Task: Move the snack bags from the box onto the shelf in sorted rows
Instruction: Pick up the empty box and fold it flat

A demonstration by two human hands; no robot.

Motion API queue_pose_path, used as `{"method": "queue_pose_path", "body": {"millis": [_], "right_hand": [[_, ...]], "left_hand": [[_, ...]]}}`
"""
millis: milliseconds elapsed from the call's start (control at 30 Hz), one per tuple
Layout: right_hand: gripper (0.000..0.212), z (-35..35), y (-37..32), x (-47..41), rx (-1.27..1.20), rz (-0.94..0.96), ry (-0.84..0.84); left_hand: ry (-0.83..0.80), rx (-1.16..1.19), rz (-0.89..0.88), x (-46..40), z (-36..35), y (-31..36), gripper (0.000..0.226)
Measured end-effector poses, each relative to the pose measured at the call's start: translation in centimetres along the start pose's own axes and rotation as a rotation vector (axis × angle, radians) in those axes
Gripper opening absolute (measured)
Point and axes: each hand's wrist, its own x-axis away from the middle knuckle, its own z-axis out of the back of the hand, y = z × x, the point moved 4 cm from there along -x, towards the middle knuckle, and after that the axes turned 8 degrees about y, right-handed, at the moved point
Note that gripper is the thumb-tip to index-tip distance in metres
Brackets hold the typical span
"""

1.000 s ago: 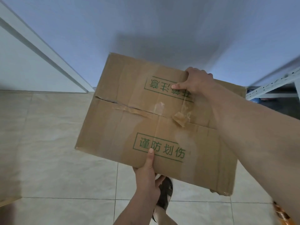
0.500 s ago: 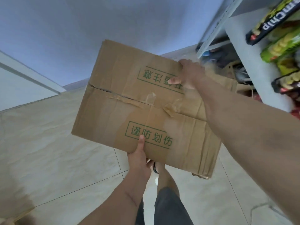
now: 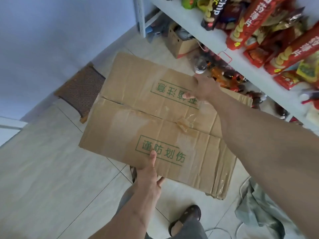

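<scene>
Snack bags crowd the shelf at upper right, while left hand and right hand grip the centre-frame box, which should stay level while lowered.

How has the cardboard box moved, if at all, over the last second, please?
Yes. Held by both hands, the cardboard box has been carried toward the snack shelf, which was barely visible at the right edge a second ago and now sits close beside it.
</scene>
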Motion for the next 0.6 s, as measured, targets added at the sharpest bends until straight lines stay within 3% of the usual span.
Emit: {"method": "queue_pose_path", "body": {"millis": [167,367,600], "right_hand": [[0.084,0.7,13.0,7.3,-0.081,-0.062,0.066],[0.093,3.2,27.2,14.5,-0.127,-0.131,0.135],[0.081,4.8,43.3,19.0,-0.181,-0.27,0.197]], "left_hand": [[-0.046,-0.093,-0.061,3.2,-2.1,-10.3,0.089],[-0.079,-0.185,-0.066,7.4,-5.9,-22.7,0.077],[-0.143,-0.281,-0.03,9.9,-12.9,-34.3,0.063]]}}
